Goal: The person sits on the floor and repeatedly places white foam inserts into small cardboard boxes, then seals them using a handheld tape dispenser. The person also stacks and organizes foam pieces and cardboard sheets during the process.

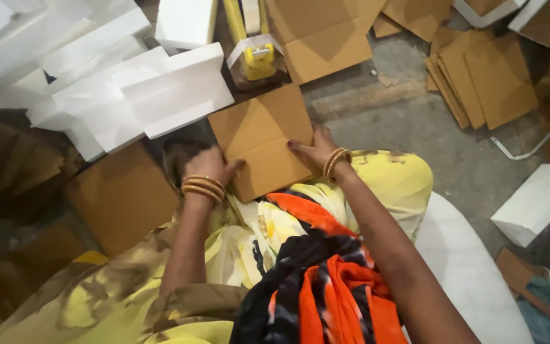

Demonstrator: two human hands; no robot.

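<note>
A flat brown cardboard piece point(262, 137) lies in front of my lap, creased across its middle. My left hand point(210, 167) holds its near left edge, fingers curled over the board. My right hand point(316, 148) presses on its right side, fingertips on top and thumb at the edge. Both wrists wear gold bangles. A yellow tape dispenser point(257, 58) stands just beyond the cardboard's far edge. My yellow patterned clothing and an orange-and-black cloth point(326, 274) cover the foreground.
White folded boxes point(128, 83) pile up at the upper left. More cardboard sheets point(485, 76) lie stacked on the concrete floor at the upper right, another large one point(122, 194) at my left. A white box point(536, 200) sits at the right.
</note>
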